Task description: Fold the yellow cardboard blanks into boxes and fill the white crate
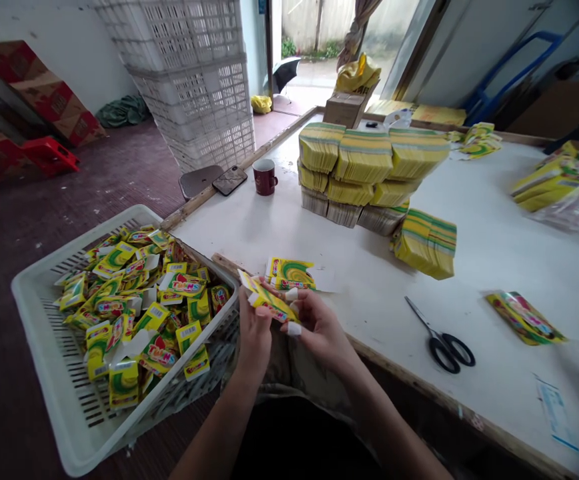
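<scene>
Between my two hands, over the table's front edge, is a small yellow-and-green crayon box point(271, 301), tilted. My left hand point(255, 330) grips its left end, thumb on the printed face. At the other end, my right hand point(319, 327) pinches the box; white coverings sit on its thumb and a fingertip. Just behind, a flat printed box point(289, 272) lies on the table. To my left, a white plastic crate point(34, 333) holds many small boxes of the same yellow print, some with open white flaps.
Bundled stacks of yellow cartons point(364, 157) stand mid-table, with one bundle point(427, 243) nearer me. Black scissors point(444, 347) and a crayon pack point(524, 317) lie to the right. A maroon mug point(264, 179) and phone point(229, 180) sit at the left edge, near stacked white crates point(194, 87).
</scene>
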`<state>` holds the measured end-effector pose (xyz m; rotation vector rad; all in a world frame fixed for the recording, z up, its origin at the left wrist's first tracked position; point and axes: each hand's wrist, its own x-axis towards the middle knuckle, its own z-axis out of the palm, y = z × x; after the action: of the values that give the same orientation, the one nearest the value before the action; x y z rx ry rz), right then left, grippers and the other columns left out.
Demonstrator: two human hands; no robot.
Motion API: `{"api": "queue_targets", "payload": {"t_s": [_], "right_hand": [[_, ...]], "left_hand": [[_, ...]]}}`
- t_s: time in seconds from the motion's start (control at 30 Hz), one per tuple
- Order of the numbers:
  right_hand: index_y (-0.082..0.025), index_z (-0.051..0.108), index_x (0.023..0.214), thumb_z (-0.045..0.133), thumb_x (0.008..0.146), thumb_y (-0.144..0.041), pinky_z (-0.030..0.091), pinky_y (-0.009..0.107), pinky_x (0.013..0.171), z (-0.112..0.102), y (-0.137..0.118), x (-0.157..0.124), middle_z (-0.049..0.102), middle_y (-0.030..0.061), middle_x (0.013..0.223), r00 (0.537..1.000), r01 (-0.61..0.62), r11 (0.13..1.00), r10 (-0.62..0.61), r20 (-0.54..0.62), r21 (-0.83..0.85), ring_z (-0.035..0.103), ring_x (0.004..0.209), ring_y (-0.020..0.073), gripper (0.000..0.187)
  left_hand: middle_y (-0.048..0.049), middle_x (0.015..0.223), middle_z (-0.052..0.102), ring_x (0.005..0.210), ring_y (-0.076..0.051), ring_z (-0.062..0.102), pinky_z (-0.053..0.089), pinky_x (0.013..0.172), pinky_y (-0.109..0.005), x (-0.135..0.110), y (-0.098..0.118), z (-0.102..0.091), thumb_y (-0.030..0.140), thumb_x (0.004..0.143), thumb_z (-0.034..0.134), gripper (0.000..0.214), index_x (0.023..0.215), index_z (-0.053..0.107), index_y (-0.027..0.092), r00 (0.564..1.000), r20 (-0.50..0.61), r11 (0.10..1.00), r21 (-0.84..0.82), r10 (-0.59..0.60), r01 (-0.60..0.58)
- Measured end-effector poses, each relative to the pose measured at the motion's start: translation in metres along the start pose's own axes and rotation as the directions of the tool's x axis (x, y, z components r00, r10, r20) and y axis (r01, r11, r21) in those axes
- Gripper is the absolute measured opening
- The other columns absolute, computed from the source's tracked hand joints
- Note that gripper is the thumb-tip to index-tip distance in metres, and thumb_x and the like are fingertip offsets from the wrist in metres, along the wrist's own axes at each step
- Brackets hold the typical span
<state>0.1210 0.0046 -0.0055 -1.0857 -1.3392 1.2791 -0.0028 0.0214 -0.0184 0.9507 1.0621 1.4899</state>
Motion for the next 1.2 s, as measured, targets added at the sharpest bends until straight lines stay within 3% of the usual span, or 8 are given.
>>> {"api": "queue_targets", "payload": {"t_s": [0.2,0.33,0.43,0.53,0.67,0.83,1.07,1.2], "right_hand": [[-0.023,0.069,0.089,0.056,0.086,-0.018,0.048,0.03,0.067,-0.036,-0.009,0.003,0.064,0.0028,0.08,0.959,0.224,0.9,-0.271,-0.078,-0.374,0.06,0.075,0.0182,0.014],[-0.03,0.073,0.094,0.049,0.089,-0.011,0.048,0.037,0.076,-0.052,-0.016,0.002,0.065,0.0042,0.082,0.908,0.317,0.661,-0.419,0.016,-0.68,0.058,0.079,0.0202,0.031],[-0.038,0.073,0.097,0.056,0.089,-0.015,0.037,0.048,0.101,-0.048,-0.019,-0.001,0.067,0.0012,0.083,0.872,0.441,0.512,-0.439,0.217,-0.737,0.058,0.088,0.0211,0.03],[-0.043,0.062,0.118,0.06,0.088,-0.021,0.02,0.055,0.115,-0.034,-0.016,-0.003,0.063,0.0018,0.113,0.861,0.466,0.597,-0.477,0.179,-0.653,0.052,0.116,0.0257,0.037],[-0.034,0.022,0.148,0.06,0.088,-0.036,0.036,0.052,0.109,-0.018,-0.005,-0.001,0.036,0.0103,0.148,0.902,0.201,0.949,-0.276,-0.333,-0.242,0.038,0.135,0.0298,0.071],[-0.025,0.045,0.134,0.065,0.084,-0.038,0.051,0.043,0.095,-0.004,0.001,0.001,0.065,0.01,0.118,0.983,-0.083,0.942,0.132,-0.131,0.326,0.063,0.105,0.0267,0.056],[-0.026,0.05,0.136,0.058,0.09,-0.035,0.04,0.044,0.109,-0.007,-0.002,-0.007,0.056,0.0092,0.137,0.998,0.061,0.998,-0.061,0.022,-0.03,0.05,0.129,0.0277,0.048],[-0.032,0.042,0.143,0.047,0.093,-0.017,0.034,0.046,0.114,-0.018,0.006,-0.011,0.05,0.0053,0.144,0.981,0.185,0.952,-0.194,-0.013,-0.246,0.043,0.135,0.0243,0.053]], "left_hand": [[-0.0068,0.094,0.074,0.097,-0.024,0.067,0.051,0.092,-0.039,0.007,0.007,-0.018,0.041,0.08,0.069,0.03,0.098,0.07,0.016,0.995,0.086,0.999,0.029,-0.048,0.045],[-0.0122,0.136,0.057,0.129,-0.029,0.049,0.036,0.11,-0.044,0.016,0.036,-0.032,0.049,0.081,0.064,0.059,0.132,0.053,0.02,0.951,0.302,0.976,0.182,0.059,-0.118],[-0.0129,0.14,0.052,0.131,-0.034,0.045,0.034,0.11,-0.046,0.019,0.051,-0.031,0.038,0.062,0.082,0.084,0.136,0.047,0.02,0.896,0.441,0.83,0.517,-0.047,-0.211],[-0.0077,0.112,0.067,0.101,-0.028,0.064,0.051,0.088,-0.039,0.013,0.048,-0.018,0.027,0.064,0.078,0.066,0.124,0.051,0.021,0.84,0.496,0.723,0.66,-0.219,-0.202],[-0.0048,0.102,0.065,0.084,-0.021,0.065,0.052,0.075,-0.032,-0.003,0.032,-0.004,0.028,0.072,0.071,0.063,0.126,0.039,0.022,0.872,0.462,0.711,0.667,-0.162,-0.222],[-0.0094,0.115,0.059,0.1,-0.024,0.062,0.05,0.085,-0.036,-0.014,0.022,0.0,0.021,0.071,0.068,0.065,0.122,0.029,0.024,0.848,0.53,0.72,0.594,-0.014,-0.359],[-0.0036,0.092,0.059,0.079,-0.022,0.062,0.051,0.069,-0.035,-0.009,0.024,0.001,0.017,0.067,0.063,0.053,0.111,0.033,0.023,0.848,0.522,0.665,0.665,-0.09,-0.339],[-0.0163,0.123,0.052,0.114,-0.03,0.055,0.048,0.093,-0.045,-0.011,0.011,-0.002,0.01,0.066,0.059,0.07,0.127,0.026,0.018,0.867,0.499,0.607,0.685,0.014,-0.404]]}}
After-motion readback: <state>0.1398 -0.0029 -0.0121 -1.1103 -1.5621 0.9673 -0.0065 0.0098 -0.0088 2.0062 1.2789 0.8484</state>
